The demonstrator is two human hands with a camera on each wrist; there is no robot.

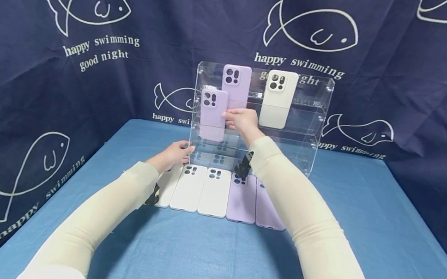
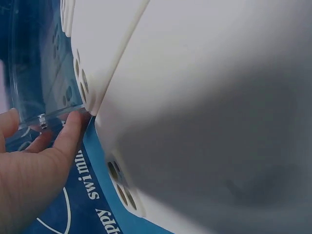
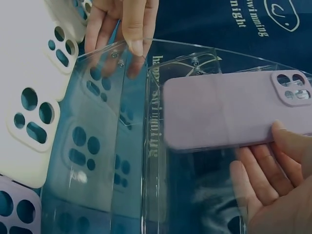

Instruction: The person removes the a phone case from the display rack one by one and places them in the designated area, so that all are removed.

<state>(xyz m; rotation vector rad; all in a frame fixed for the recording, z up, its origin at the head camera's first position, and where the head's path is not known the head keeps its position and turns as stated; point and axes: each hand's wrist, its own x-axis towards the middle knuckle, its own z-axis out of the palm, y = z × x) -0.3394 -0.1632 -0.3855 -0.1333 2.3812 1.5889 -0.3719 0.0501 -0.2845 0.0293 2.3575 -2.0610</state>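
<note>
A clear acrylic display stand (image 1: 298, 143) with tiers stands upright on the table. My right hand (image 1: 244, 121) pinches the long right edge of a purple phone case (image 1: 212, 116), which leans on a lower tier at the stand's left side. In the right wrist view, the thumb lies on that purple case's edge and the other fingers show through the clear panel. My left hand (image 1: 176, 152) grips the stand's lower left edge between thumb and fingers. Above and behind, another purple phone case (image 1: 242, 79) and a white phone case (image 1: 276, 108) lean on the upper tier.
Along the stand's front lies a row of phone cases: white ones (image 1: 187, 193) to the left, purple ones (image 1: 242, 202) to the right. A blue cloth (image 1: 209, 258) covers the table. A dark blue fish-print curtain (image 1: 203, 30) hangs behind and at the sides.
</note>
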